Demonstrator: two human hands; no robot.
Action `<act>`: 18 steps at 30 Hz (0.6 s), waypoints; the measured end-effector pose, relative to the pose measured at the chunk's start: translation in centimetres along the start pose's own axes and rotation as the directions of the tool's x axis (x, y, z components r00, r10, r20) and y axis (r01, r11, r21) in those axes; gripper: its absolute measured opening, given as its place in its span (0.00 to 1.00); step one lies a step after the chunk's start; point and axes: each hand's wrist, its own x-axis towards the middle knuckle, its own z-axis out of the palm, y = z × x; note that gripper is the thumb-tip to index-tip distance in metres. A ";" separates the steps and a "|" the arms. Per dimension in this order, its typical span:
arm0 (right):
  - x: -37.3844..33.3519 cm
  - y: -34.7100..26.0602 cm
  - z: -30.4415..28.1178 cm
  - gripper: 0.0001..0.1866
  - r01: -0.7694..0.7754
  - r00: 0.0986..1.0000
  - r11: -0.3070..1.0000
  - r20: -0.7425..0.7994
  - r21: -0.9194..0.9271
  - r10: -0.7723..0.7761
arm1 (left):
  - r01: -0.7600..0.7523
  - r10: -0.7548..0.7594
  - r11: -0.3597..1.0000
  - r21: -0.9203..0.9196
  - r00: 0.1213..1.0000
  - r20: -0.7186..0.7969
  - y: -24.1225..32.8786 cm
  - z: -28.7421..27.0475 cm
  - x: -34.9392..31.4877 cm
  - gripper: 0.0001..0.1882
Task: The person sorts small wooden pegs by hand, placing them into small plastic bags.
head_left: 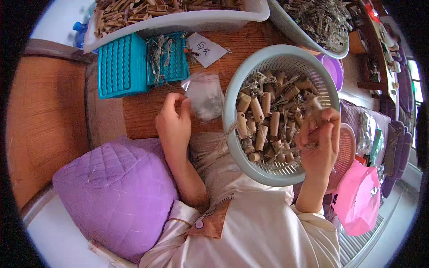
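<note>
A round grey basket (231, 111) sits in front of me at the right, heaped with short tan tubes (274, 124) tangled with clear wrapping and thin wires. Over its right side is my right hand (322, 138), fingers bent together and smeared by motion. A blurred brownish piece shows at its fingertips, too unclear to name. My left hand (175, 118) has its fingers curled in beside a clear plastic bag (204, 96) lying flat on the wooden table. Whether it grips the bag's edge is hidden.
Beyond the bag stand a stack of teal trays (121, 67), a teal tray (178, 67) with a wire bundle, and a white paper (208, 49). Large white bins (178, 20) line the back. A purple cushion (116, 196) is at left, a pink bag (357, 196) at right.
</note>
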 end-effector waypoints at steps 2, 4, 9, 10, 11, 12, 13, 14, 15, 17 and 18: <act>0.1 -0.3 0.3 0.11 -0.017 0.999 0.995 -0.040 0.101 0.021 | 0.094 -0.087 0.968 -0.234 0.995 0.042 0.5 -0.1 -0.1 0.07; 0.0 -0.5 0.9 0.12 -0.036 0.995 0.974 -0.086 0.225 0.057 | 0.102 -0.098 0.900 -0.425 0.995 0.031 0.4 0.2 -0.1 0.07; -0.2 0.3 0.6 0.12 -0.076 0.996 0.974 -0.030 0.214 0.085 | 0.090 -0.084 0.993 -0.077 0.994 0.071 -0.1 0.6 0.4 0.08; -0.2 0.4 0.7 0.12 -0.093 0.993 0.971 -0.049 0.221 0.106 | 0.052 -0.052 0.998 0.021 0.998 0.041 -0.3 0.6 0.5 0.08; -0.2 0.5 0.6 0.12 -0.093 0.993 0.971 -0.047 0.221 0.106 | 0.052 -0.053 0.998 0.022 0.998 0.039 -0.6 0.7 0.5 0.08; -0.2 0.5 0.6 0.12 -0.095 0.991 0.973 -0.071 0.208 0.112 | 0.025 -0.025 0.999 0.042 1.000 0.005 -1.0 0.8 0.5 0.08; -0.2 0.5 0.6 0.12 -0.098 0.988 0.976 -0.096 0.195 0.118 | -0.002 0.003 0.998 0.063 1.000 -0.027 -1.2 0.8 0.5 0.08; -0.1 0.5 0.5 0.12 -0.098 0.989 0.976 -0.094 0.196 0.118 | -0.001 0.003 0.998 0.063 1.000 -0.029 -1.0 0.8 0.5 0.08; -0.1 0.7 0.3 0.12 -0.086 0.991 0.979 -0.089 0.186 0.104 | 0.057 -0.054 0.997 0.055 0.998 -0.044 -0.6 0.8 0.3 0.07; 0.0 0.9 0.1 0.11 -0.074 0.992 0.981 -0.085 0.177 0.090 | 0.113 -0.110 0.993 0.045 0.992 -0.057 -0.5 1.0 0.3 0.07; 0.0 0.9 0.1 0.11 -0.075 0.992 0.981 -0.090 0.177 0.092 | 0.081 -0.078 0.995 0.066 0.996 -0.046 -0.8 1.1 0.4 0.07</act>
